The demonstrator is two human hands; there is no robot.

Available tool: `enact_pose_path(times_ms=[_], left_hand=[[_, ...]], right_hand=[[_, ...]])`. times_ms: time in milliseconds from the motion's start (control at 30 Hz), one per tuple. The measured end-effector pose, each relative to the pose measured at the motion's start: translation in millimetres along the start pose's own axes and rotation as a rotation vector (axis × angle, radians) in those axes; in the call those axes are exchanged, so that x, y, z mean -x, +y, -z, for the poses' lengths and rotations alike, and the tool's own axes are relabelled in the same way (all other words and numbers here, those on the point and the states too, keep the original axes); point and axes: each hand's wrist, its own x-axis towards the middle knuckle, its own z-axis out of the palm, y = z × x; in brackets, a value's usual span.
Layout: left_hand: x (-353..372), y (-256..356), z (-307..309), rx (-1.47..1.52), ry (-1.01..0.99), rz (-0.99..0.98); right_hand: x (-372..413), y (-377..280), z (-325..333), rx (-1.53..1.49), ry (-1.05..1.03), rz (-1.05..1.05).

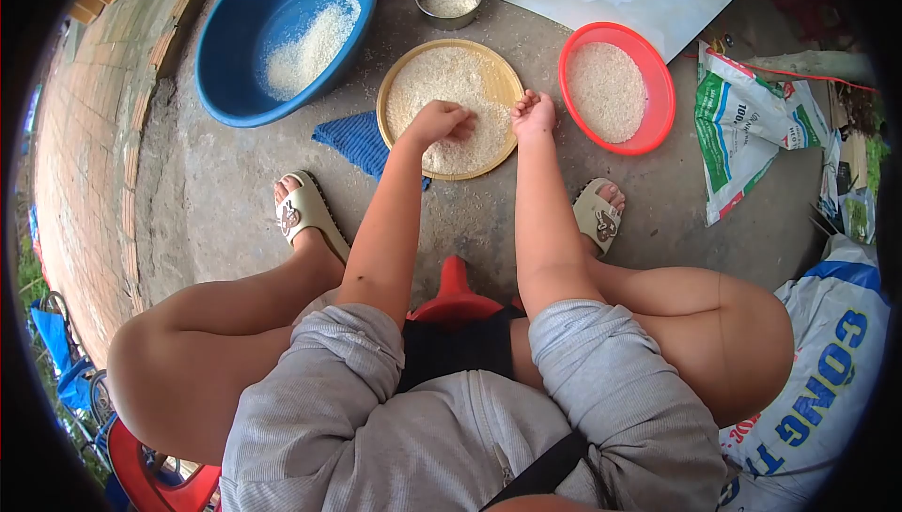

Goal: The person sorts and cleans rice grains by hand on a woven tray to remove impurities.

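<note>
A round tan tray (pixel 383 103) holds a spread layer of white rice grains (pixel 451 75). Over the rice is my left hand (pixel 442 124), its fingers bent and drawn together; anything pinched in them is too small to make out. My right hand (pixel 533 115) is at the tray's right rim, palm side turned up, with the fingers curled in. What it may hold is hidden. A blue textured cloth (pixel 352 143) lies partly under the tray's left edge.
A large blue basin (pixel 225 70) with rice tilts at the upper left. Beyond the tray stands a metal bowl (pixel 423 7) of rice. To the right are a red basin (pixel 664 103) of rice and a printed sack (pixel 738 127). Loose grains dot the concrete floor (pixel 207 193).
</note>
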Motion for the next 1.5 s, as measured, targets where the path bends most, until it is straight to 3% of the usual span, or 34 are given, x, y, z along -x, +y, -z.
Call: enact_pose_path(times_ms=[167, 233, 367, 433, 467, 567, 633, 733, 833, 967, 1133, 1167, 1200, 1233, 1300, 1367, 1467, 1500], left_hand=[[11.6, 3.4, 33.0, 0.169, 0.313, -0.275], [15.0, -0.7, 47.3, 0.139, 0.436, -0.267], [37.2, 5.1, 55.5, 0.147, 0.281, -0.165], [43.6, 6.3, 50.9, 0.027, -0.064, -0.013], [44.7, 7.2, 45.6, -0.082, -0.092, 0.085], [31.4, -12.1, 40.8, -0.079, -0.121, 0.107], [25.7, -16.5, 43.8, -0.036, -0.048, 0.085], [21.7, -18.0, 57.3, 0.055, 0.432, -0.277], [30.2, -12.3, 79.6, 0.237, 0.602, -0.317], [48.0, -11.8, 91.6, 0.326, 0.675, -0.265], [39.3, -26.5, 85.1, 0.151, 0.558, -0.188], [35.6, -29.1, 79.2, 0.151, 0.558, -0.188], [32.8, -28.7, 68.2, -0.170, 0.659, -0.221], [28.1, -30.4, 57.8, -0.495, 0.750, -0.250], [18.2, -35.9, 36.6, -0.778, 0.860, -0.544], [12.0, -34.1, 15.1, -0.822, 0.830, -0.541], [8.3, -29.8, 0.0, -0.646, 0.522, -0.532], [11.4, -22.3, 2.2, -0.644, 0.523, -0.528]], right_hand=[[-0.1, 0.6, 3.6, 0.011, -0.032, 0.013], [-0.3, 0.9, 4.8, 0.006, -0.040, 0.018], [3.4, 1.6, 5.1, -0.003, -0.067, 0.018], [4.3, 2.4, 4.8, -0.007, -0.063, 0.030], [4.7, 2.6, 4.6, -0.010, -0.062, 0.032], [5.4, 3.2, 6.3, -0.022, -0.072, 0.037], [6.4, 3.3, 8.1, -0.027, -0.085, 0.039], [7.2, 3.7, 10.3, -0.032, -0.127, 0.049], [7.3, 3.7, 10.7, -0.033, -0.125, 0.045], [5.5, 6.7, 10.5, -0.006, -0.131, 0.059], [26.7, 16.6, -3.6, 0.166, -0.056, 0.157], [34.1, 21.3, -4.9, 0.257, -0.010, 0.310], [41.8, 26.5, -6.7, 0.348, 0.036, 0.463], [52.0, 33.6, -9.3, 0.348, 0.036, 0.464], [68.3, 49.6, -16.5, 0.606, 0.080, 0.783], [62.5, 64.0, -17.5, 0.665, 0.070, 0.775], [78.2, 67.2, -27.3, 0.631, 0.120, 0.656], [70.9, 68.4, -25.5, 0.635, 0.119, 0.654]])
